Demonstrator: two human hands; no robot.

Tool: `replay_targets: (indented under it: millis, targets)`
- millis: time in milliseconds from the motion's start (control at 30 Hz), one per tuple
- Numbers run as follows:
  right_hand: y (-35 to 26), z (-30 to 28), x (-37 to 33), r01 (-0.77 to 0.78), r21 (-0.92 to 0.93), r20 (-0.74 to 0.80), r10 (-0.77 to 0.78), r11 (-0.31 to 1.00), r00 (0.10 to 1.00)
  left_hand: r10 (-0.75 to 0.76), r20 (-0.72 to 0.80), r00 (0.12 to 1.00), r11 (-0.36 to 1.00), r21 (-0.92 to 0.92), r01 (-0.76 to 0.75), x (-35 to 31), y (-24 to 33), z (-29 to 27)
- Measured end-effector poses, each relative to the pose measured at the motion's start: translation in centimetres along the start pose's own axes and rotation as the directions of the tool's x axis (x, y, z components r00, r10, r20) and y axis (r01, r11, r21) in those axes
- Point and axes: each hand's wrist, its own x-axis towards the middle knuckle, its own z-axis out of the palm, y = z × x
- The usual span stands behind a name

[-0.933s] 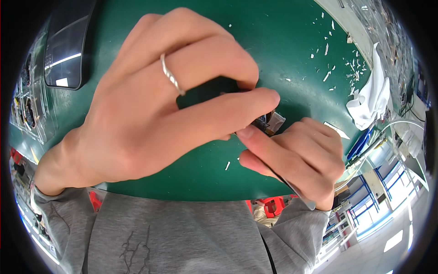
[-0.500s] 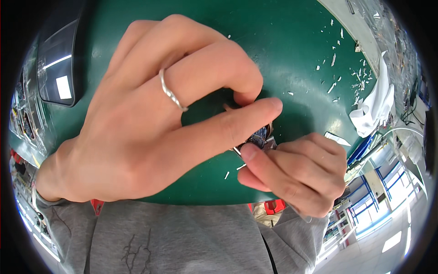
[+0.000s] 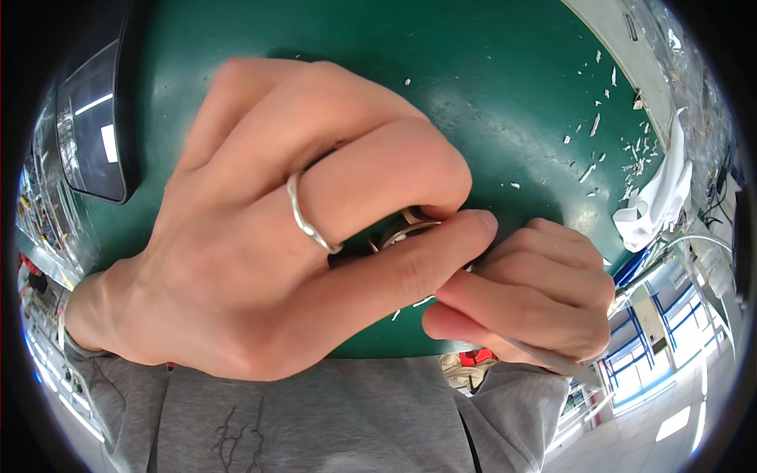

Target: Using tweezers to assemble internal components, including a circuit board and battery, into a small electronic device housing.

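Observation:
Large in the middle, my left hand (image 3: 260, 229) wears a silver ring on one finger. Its thumb and bent index finger close on a small round metal-rimmed part (image 3: 410, 230), which the fingers mostly cover. Close beside it on the right, my right hand (image 3: 544, 292) is curled, its fingertips meeting the left thumb. A slim grey tool (image 3: 552, 359) sticks out below the right hand's fingers; its working end is hidden, so its kind is unclear. Both hands are over the green tabletop (image 3: 505, 94).
A dark glossy-screened device (image 3: 93, 126) lies at the left. White scraps (image 3: 587, 172) are scattered at the right, near a crumpled white cloth or wrap (image 3: 650, 209). Clear plastic bags (image 3: 694, 87) line the far right edge. My grey top borders the table's near edge.
Both hands have shifted slightly down and right in view. The part has turned or moved under the left thumb: its rim shows now, while the small circuit board seen before is hidden.

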Motion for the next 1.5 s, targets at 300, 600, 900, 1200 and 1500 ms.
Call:
replay_targets:
  millis: [300, 600, 900, 1200, 1500]
  targets:
    - [0.5, -0.5, 0.2, 0.02, 0.046, 0.05, -0.022, 0.999, 0.999, -0.006, -0.049, 0.999, 1.0, -0.016, 0.006, -0.1, -0.2, 0.7]
    - [0.0, -0.6, -0.8, 0.13, -0.167, 0.036, -0.125, 0.977, 0.991, -0.017, -0.068, 0.998, 0.999, -0.043, 0.014, 0.1, 0.2, 0.8]
    - [0.2, 0.5, -0.9, 0.225, -0.219, -0.014, -0.233, 0.95, 0.972, -0.015, -0.138, 0.99, 0.999, -0.036, 0.011, -0.8, 0.3, 1.2]
    - [0.1, 0.9, -1.1, 0.192, -0.187, -0.063, -0.206, 0.964, 0.976, -0.005, -0.198, 0.98, 1.0, -0.022, 0.001, -0.8, 0.4, 1.6]
    - [0.3, 0.9, -1.1, 0.156, -0.145, -0.086, -0.17, 0.977, 0.982, 0.02, -0.119, 0.993, 1.0, 0.023, -0.017, -1.0, 0.2, 1.0]
